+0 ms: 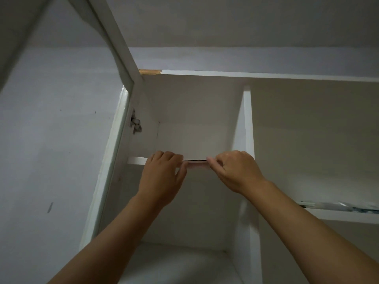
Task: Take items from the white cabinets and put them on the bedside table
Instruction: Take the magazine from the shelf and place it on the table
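So both hands are up at the front edge of the white cabinet shelf [137, 160]: left hand [162, 177] and right hand [235, 171] pinch a thin flat dark-edged item [195, 160] lying lengthwise between them, fingers curled shut on its ends.

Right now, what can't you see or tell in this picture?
Head view, the only one:
- The thin flat item on the upper shelf: only its edge shows between the left hand and right hand, so I cannot tell what it is.
- Both hands' fingertips: curled over the shelf edge, so each grip is unclear.
- Things on the right shelf: blurred and cut off by the picture's right edge.
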Motion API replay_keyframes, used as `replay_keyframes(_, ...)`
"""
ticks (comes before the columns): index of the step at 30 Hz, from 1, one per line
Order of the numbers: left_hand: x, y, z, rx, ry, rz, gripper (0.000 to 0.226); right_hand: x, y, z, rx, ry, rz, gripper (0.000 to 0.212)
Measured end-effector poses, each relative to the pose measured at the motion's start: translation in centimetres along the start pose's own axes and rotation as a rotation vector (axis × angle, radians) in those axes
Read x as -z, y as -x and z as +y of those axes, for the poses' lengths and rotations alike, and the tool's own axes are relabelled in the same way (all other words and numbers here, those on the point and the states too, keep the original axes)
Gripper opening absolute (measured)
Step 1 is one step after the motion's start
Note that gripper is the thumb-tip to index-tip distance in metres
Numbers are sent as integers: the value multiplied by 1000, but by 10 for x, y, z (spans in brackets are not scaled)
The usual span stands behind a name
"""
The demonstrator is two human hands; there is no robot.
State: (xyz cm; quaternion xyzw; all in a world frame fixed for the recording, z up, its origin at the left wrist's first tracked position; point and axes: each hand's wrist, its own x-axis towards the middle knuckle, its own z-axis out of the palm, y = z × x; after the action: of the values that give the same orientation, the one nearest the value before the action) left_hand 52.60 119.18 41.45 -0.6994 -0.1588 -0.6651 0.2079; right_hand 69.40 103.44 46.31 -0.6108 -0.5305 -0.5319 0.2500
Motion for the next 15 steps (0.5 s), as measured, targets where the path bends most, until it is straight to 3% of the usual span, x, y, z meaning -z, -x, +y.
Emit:
replay_keyframes(3, -1, 4, -1, 7, 43, 25, 36, 11, -11, -4, -95, -42, -81, 63)
replay_keyframes(6, -3, 8, -1, 5, 50, 48, 35, 12, -23, -5, -129, -142, -270, 57)
replay_keyframes(9, -2, 14, 1, -2, 57, 106, 32, 6, -24, -5, -124, -204, -405, 66)
replay_keyframes(15, 6, 19, 4, 53, 23, 111, 32, -15, -3, -8, -26, -51, -251, 65)
